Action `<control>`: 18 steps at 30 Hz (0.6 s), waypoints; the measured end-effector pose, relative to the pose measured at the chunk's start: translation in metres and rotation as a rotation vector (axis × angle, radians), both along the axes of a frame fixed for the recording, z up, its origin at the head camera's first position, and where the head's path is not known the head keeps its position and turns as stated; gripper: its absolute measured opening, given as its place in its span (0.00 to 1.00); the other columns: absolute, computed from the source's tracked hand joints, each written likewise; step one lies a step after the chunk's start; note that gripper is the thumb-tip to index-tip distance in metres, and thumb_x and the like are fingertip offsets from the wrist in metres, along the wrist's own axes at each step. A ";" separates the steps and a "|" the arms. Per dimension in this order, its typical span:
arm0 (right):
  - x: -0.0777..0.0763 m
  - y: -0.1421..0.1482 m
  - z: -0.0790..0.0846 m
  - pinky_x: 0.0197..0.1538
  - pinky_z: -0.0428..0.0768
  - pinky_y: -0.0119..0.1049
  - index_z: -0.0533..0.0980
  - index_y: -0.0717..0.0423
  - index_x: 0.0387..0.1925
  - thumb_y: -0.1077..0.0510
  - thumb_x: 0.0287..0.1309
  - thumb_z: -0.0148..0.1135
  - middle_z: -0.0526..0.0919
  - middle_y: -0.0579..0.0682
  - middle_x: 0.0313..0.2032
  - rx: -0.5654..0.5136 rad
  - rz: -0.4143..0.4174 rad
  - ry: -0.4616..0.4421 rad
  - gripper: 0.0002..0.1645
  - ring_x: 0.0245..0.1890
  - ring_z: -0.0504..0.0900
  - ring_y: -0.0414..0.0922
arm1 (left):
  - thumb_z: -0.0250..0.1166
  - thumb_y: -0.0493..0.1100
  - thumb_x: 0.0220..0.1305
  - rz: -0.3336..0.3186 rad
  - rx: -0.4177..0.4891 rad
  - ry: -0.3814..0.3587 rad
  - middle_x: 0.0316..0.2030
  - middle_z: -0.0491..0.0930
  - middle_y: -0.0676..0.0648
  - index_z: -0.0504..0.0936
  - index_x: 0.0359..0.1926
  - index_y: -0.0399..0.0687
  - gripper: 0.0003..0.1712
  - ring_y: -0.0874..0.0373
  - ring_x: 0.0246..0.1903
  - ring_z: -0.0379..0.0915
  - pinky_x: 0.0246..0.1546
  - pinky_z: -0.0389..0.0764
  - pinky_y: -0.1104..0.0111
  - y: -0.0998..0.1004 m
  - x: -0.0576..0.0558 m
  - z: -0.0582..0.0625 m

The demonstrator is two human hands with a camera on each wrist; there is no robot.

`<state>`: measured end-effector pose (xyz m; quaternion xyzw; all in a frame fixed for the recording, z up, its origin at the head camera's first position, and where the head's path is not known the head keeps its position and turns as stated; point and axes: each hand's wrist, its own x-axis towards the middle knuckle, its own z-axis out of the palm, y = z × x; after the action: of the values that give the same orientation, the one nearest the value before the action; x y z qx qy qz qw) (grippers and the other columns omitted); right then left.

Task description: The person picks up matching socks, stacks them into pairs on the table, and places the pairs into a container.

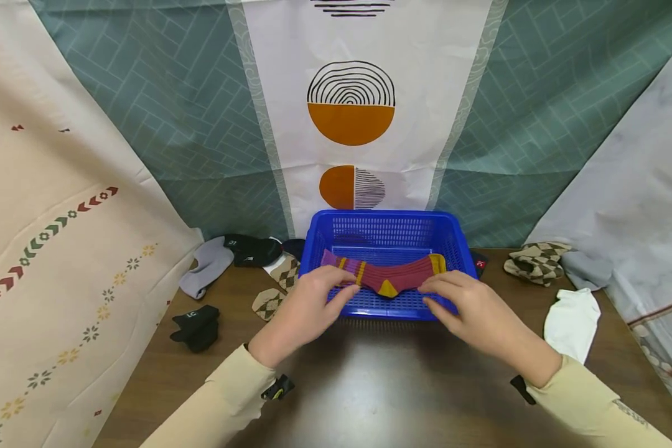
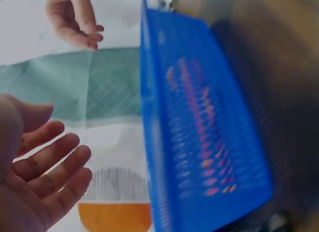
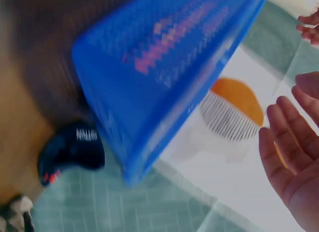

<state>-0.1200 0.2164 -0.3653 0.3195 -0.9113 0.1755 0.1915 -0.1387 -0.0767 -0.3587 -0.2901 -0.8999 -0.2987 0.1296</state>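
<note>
A ribbed sock, dark pink with mustard heel, cuff and stripes and a purple end, lies stretched out in a blue plastic basket. My left hand hovers over the basket's front left, fingers loosely bent and holding nothing. Over the front right is my right hand, also holding nothing. Both wrist views show the left hand and right hand with spread, relaxed fingers above the rim. Through the basket's holes the sock's pink shows in patches.
Left of the basket lie a grey sock, black socks, a checked sock and another black sock. On the right are a checked sock, a grey sock and a white sock. Patterned cloth hangs behind.
</note>
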 end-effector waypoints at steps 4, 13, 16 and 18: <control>0.017 -0.007 -0.016 0.43 0.79 0.34 0.80 0.44 0.37 0.55 0.49 0.69 0.80 0.36 0.38 -0.018 0.061 0.002 0.11 0.41 0.78 0.34 | 0.59 0.51 0.64 -0.075 -0.011 0.063 0.37 0.81 0.59 0.82 0.40 0.55 0.10 0.69 0.39 0.75 0.43 0.77 0.73 0.004 0.018 -0.018; 0.031 -0.005 -0.037 0.43 0.79 0.32 0.80 0.40 0.35 0.55 0.49 0.69 0.79 0.33 0.36 0.007 0.102 -0.047 0.09 0.40 0.78 0.31 | 0.56 0.55 0.66 -0.161 -0.187 -0.011 0.36 0.80 0.62 0.82 0.40 0.58 0.12 0.70 0.39 0.76 0.42 0.78 0.72 0.009 0.038 -0.051; 0.030 0.001 -0.029 0.43 0.77 0.29 0.80 0.40 0.35 0.56 0.49 0.69 0.79 0.32 0.37 -0.017 0.103 -0.010 0.10 0.40 0.77 0.30 | 0.57 0.55 0.65 -0.160 -0.230 -0.037 0.36 0.81 0.61 0.82 0.40 0.57 0.12 0.69 0.38 0.77 0.42 0.78 0.71 0.008 0.039 -0.058; 0.025 0.007 -0.021 0.44 0.76 0.27 0.81 0.41 0.35 0.57 0.47 0.70 0.80 0.33 0.37 -0.048 0.100 0.042 0.11 0.40 0.78 0.30 | 0.58 0.55 0.64 -0.161 -0.243 -0.033 0.36 0.81 0.60 0.82 0.40 0.56 0.12 0.68 0.38 0.77 0.42 0.78 0.70 0.007 0.039 -0.061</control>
<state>-0.0947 0.2232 -0.3862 0.3634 -0.8855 0.2000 0.2093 -0.0997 -0.0695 -0.4198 -0.3698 -0.9054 -0.2015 0.0545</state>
